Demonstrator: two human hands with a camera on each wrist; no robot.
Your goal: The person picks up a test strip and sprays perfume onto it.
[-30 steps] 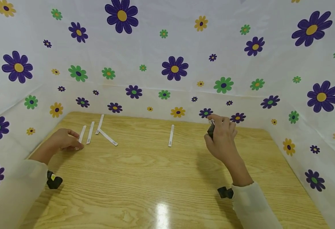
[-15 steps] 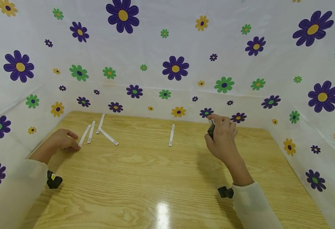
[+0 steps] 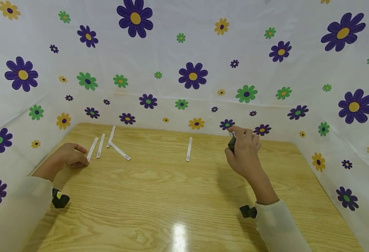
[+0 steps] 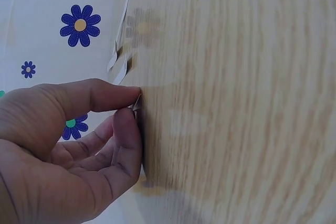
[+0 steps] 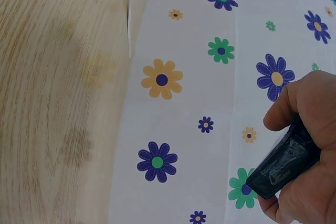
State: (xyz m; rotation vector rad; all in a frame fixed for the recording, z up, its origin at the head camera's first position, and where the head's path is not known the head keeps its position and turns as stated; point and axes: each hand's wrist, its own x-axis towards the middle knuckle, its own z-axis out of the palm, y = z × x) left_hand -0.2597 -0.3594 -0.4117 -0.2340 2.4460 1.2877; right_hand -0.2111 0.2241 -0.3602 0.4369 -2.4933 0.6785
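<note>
At the table's left side my left hand point(image 3: 72, 155) pinches the near end of a white paper strip point(image 3: 92, 148) between thumb and index finger. In the left wrist view the strip's small end point(image 4: 137, 102) shows between those fingertips. My right hand point(image 3: 246, 152), raised over the right part of the table, grips a small dark spray bottle point(image 5: 286, 158). The index finger lies over its silvery top point(image 3: 233, 134). A second strip point(image 3: 100, 146) lies just right of the pinched one. Farther right, another strip point(image 3: 111, 136) meets a slanted strip point(image 3: 119, 150).
One separate strip point(image 3: 189, 149) lies toward the back middle of the wooden table point(image 3: 146, 196). White flower-print cloth point(image 3: 165, 52) stands around the back and both sides. A dark wrist camera point(image 3: 59, 199) hangs by each sleeve.
The pinched strip has tilted, its far end shifting right toward the neighbouring strip, and the left fingertips have drawn slightly left. My right hand has kept its place with the bottle.
</note>
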